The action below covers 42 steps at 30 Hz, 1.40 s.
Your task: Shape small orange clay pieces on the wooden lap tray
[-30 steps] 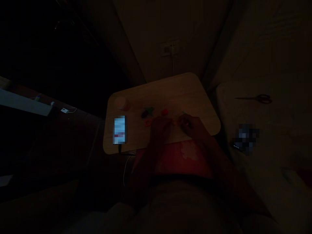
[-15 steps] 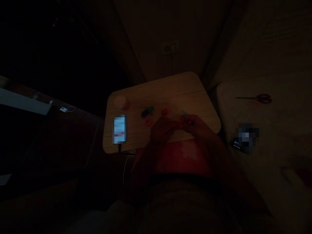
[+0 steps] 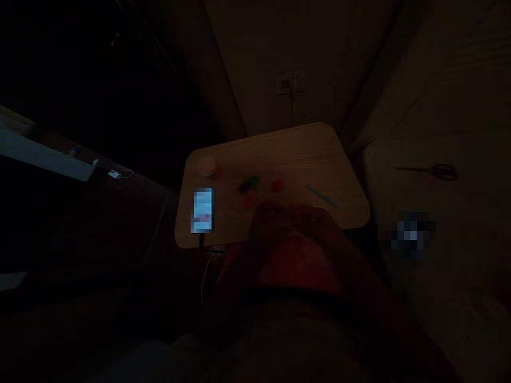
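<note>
In dim light my left hand and my right hand meet over the near edge of a small wooden table. Both have their fingers curled and pressed together; whatever is between them is too dark to make out. Just beyond my left hand lie a red lump and a red ring-shaped piece. A green piece touches a dark piece farther left. Past my right hand, a thin light-blue tool rests slantwise on the tabletop.
A lidded tub stands at the table's left, behind a lit phone with a cable. Scissors and a blurred-out device lie on the pale surface at right. A wall socket is behind the table.
Both hands have drawn back toward my body, to the table's near edge, uncovering more of the light-blue tool. The whole view has shifted slightly.
</note>
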Tool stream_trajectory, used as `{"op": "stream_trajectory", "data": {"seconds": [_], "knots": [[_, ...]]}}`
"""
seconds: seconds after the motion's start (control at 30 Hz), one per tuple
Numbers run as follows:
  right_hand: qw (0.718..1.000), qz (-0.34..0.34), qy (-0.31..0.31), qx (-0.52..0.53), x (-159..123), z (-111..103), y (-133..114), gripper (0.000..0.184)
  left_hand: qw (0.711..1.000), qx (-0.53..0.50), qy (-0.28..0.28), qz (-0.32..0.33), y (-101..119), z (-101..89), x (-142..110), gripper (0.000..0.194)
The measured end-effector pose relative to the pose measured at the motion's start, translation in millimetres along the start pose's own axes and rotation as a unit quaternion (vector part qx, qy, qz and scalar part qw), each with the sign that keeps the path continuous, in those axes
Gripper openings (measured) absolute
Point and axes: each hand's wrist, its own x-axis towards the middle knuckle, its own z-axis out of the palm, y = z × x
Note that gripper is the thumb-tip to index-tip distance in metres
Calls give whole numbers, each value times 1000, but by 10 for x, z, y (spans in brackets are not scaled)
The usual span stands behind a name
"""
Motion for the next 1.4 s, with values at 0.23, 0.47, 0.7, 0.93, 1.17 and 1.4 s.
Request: {"op": "stream_trajectory", "data": {"seconds": [0.23,0.47,0.7,0.93,1.17,1.4], "knots": [[984,22,23,176,17,70,-112,34,942,245,-92,-210,-225,-200,91,25],[962,58,48,262,78,239,3,14,973,104,-68,-194,-169,-131,93,23],[890,92,22,447,61,342,4,20,994,0,-34,-101,221,-114,123,16],[924,27,45,379,-87,527,40,25,991,88,-48,-88,379,-34,33,15],[963,-34,119,240,-158,648,-65,33,996,10,28,-88,451,-112,10,29],[971,-111,163,134,-99,586,-210,32,986,-114,63,-108,525,-150,106,28]]}}
